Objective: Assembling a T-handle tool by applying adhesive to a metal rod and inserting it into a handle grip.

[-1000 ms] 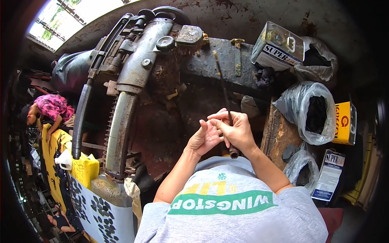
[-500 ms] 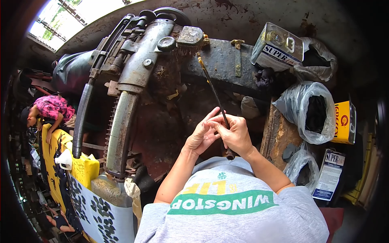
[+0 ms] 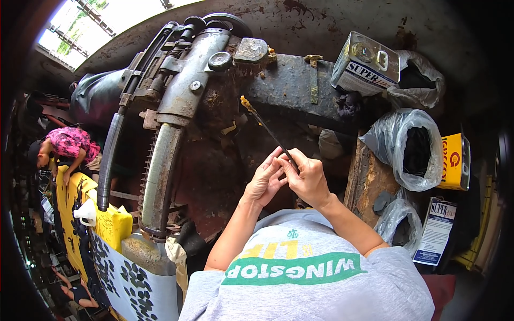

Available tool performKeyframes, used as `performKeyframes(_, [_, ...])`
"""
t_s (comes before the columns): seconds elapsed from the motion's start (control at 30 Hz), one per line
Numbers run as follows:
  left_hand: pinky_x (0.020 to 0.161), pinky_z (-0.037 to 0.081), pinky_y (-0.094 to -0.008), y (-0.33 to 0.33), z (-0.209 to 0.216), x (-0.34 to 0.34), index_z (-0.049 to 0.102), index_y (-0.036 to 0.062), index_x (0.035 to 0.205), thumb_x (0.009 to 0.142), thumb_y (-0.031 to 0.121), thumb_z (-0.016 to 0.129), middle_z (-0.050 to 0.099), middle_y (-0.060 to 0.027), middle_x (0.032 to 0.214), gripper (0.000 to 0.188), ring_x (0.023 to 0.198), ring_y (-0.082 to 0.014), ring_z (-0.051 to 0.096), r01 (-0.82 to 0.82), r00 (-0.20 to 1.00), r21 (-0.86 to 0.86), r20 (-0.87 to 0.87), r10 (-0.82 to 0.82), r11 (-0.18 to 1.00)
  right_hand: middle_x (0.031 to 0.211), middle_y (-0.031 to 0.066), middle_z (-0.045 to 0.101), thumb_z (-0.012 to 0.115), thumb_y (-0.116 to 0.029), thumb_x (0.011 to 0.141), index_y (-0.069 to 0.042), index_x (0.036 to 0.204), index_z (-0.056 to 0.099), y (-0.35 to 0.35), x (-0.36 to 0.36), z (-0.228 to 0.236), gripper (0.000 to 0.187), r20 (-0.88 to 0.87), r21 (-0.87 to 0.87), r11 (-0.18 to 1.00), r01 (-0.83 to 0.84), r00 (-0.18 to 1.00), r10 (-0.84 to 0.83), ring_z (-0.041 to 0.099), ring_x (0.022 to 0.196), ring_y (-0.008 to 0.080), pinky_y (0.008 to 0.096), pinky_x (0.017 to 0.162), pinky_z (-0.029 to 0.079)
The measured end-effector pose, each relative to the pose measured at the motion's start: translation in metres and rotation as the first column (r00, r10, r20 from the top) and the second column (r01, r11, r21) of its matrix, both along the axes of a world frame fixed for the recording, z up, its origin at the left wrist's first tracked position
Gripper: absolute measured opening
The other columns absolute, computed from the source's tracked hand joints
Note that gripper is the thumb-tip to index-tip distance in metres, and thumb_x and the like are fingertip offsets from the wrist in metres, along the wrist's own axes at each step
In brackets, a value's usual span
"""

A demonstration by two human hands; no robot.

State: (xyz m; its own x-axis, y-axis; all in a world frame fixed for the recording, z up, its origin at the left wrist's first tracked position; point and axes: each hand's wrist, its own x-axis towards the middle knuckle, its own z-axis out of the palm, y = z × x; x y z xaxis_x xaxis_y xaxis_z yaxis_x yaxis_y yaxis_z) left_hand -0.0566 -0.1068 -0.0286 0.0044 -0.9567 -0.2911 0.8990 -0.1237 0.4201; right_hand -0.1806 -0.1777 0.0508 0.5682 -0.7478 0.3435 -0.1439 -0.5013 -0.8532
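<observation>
Stick (image 3: pixel 267 128) in hands (image 3: pixel 309 180), tip (image 3: pixel 246 102) yellowish

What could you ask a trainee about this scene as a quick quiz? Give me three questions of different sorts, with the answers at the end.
1. Multiple choice: what does the person's right hand hold?
A) a grey round metal knob
B) a thin dark stick
C) a rough brown wooden block

2. True or false: in this view, the translucent plastic bag with black contents is left of the boxy yellow metal can.

3. Fill in the blank: the stick's far tip is coated with something ______ in colour.

Key: 1. B; 2. true; 3. yellowish-brown.
</observation>
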Motion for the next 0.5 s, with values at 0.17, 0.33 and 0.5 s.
performKeyframes(0.17, [0.102, 0.042, -0.0432, 0.002, 0.002, 0.002, 0.029, 0.0088, 0.147, 0.079, 0.030, 0.079, 0.053, -0.0048, 0.132, 0.087, 0.123, -0.0181, 0.049, 0.013, 0.999, 0.051, 0.029, -0.015, 0.999, 0.069, 0.0123, 0.063, 0.063, -0.005, 0.090, 0.002, 0.092, 0.059, 0.000, 0.000, 0.002, 0.009, -0.001, 0.076, 0.996, -0.036, 0.999, 0.036, 0.060, 0.057, 0.0105, 0.0264, 0.049, 0.044])
performKeyframes(0.33, [0.103, 0.043, -0.0422, -0.001, -0.006, 0.000, 0.035, 0.0086, 0.145, 0.082, 0.031, 0.077, 0.053, -0.0054, 0.132, 0.079, 0.121, -0.0183, 0.051, 0.063, 0.994, 0.013, -0.092, -0.062, 0.998, 0.065, 0.0167, 0.061, 0.063, -0.005, 0.089, 0.002, 0.093, 0.056, 0.000, 0.001, -0.006, 0.010, 0.001, 0.172, 0.984, -0.052, 0.999, 0.052, 0.063, 0.054, 0.0219, 0.0307, 0.050, 0.045])
performKeyframes(0.5, [0.102, 0.044, -0.0405, 0.000, -0.003, 0.000, 0.036, 0.0086, 0.144, 0.085, 0.032, 0.073, 0.054, -0.0060, 0.131, 0.073, 0.120, -0.0181, 0.052, 0.058, 0.994, 0.019, -0.089, -0.056, 0.998, 0.065, 0.0146, 0.062, 0.063, -0.006, 0.089, 0.002, 0.094, 0.056, -0.003, 0.000, -0.006, 0.011, -0.017, 0.181, 0.982, -0.049, 0.998, 0.053, 0.062, 0.054, 0.0190, 0.0300, 0.051, 0.046])
